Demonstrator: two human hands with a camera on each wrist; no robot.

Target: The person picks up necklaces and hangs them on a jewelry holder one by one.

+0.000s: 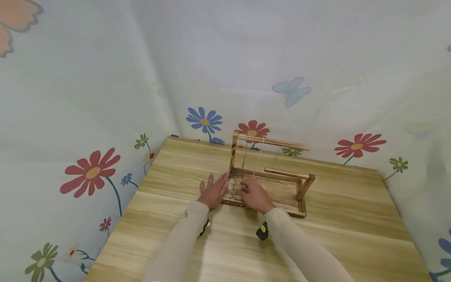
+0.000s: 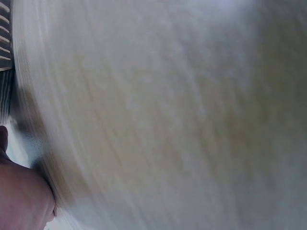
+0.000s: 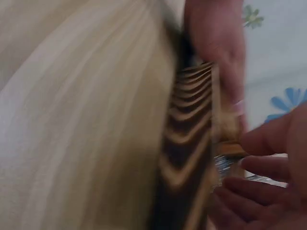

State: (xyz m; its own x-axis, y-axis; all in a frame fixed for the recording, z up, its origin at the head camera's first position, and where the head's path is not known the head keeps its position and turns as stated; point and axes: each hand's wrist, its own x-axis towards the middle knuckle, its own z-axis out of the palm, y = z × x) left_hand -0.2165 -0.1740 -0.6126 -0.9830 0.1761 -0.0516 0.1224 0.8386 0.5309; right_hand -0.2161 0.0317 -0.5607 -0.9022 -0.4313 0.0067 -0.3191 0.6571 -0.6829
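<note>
A low wooden tray [image 1: 278, 206] with upright posts and crossbars stands on the table. Small silver chain-like pieces [image 1: 234, 188] lie at its left end. My left hand [image 1: 214, 192] rests against that end, fingers spread and mostly straight; in the left wrist view only part of the hand [image 2: 24, 196] shows at the lower left. Inside the tray, the fingers of my right hand [image 1: 256, 195] bend down by the silver pieces. The right wrist view shows this hand's fingers [image 3: 268, 167] at the silver pieces [image 3: 223, 165]; whether they pinch any is unclear.
Thin strands [image 1: 260, 154] hang from the tall crossbar [image 1: 282, 143]. A shorter bar [image 1: 289, 173] runs toward the right post [image 1: 305, 187]. The wood-grain table [image 1: 169, 188] reaches a flower-printed cloth backdrop [image 1: 225, 70] behind and on both sides.
</note>
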